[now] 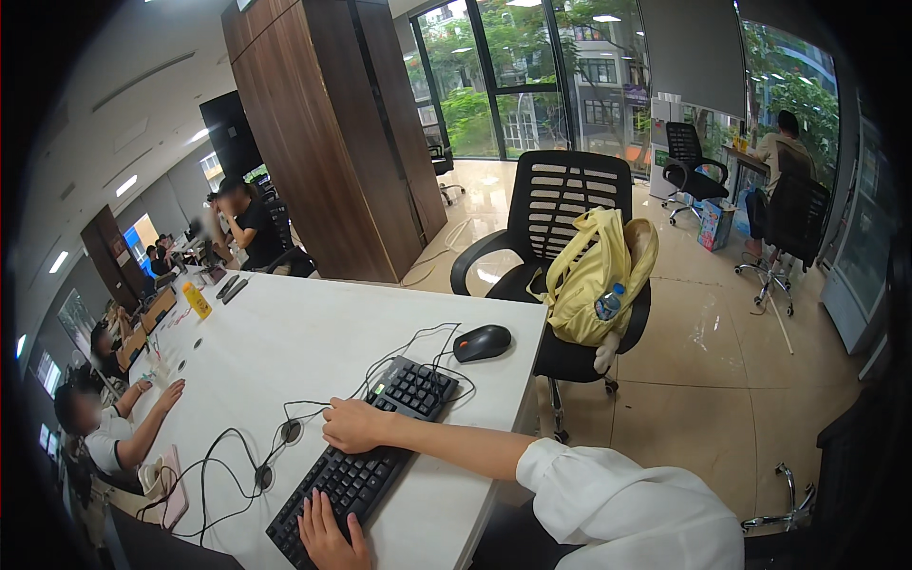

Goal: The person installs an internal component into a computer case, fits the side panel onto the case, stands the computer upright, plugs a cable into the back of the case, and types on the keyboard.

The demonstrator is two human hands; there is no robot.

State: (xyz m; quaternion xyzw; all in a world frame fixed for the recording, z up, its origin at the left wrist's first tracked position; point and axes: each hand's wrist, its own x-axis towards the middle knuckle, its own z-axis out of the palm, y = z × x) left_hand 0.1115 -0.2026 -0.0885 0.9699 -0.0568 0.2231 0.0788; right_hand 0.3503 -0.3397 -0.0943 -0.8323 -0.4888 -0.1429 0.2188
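Observation:
A black wired keyboard [353, 483] lies slantwise near the edge of the white table [313, 328]. My left hand [328, 540] rests on its near left end with the fingers spread over the keys. Across the keyboard reaches my right arm in a white sleeve, and my right hand [353, 425] is closed at the far long edge, knuckles up. Its fingertips are hidden beneath it, so what they grip, if anything, does not show. Past the number pad sits a black mouse [482, 343], untouched, with its thin cable looping over the keyboard's end.
Black cables [228, 484] run through grommets at left. A yellow bottle [197, 300] stands farther along the table. A mesh-backed chair [570, 204] holds a yellow backpack [587, 290]. Another person's hands [169, 397] rest at the opposite edge. A wooden column [328, 133] rises behind.

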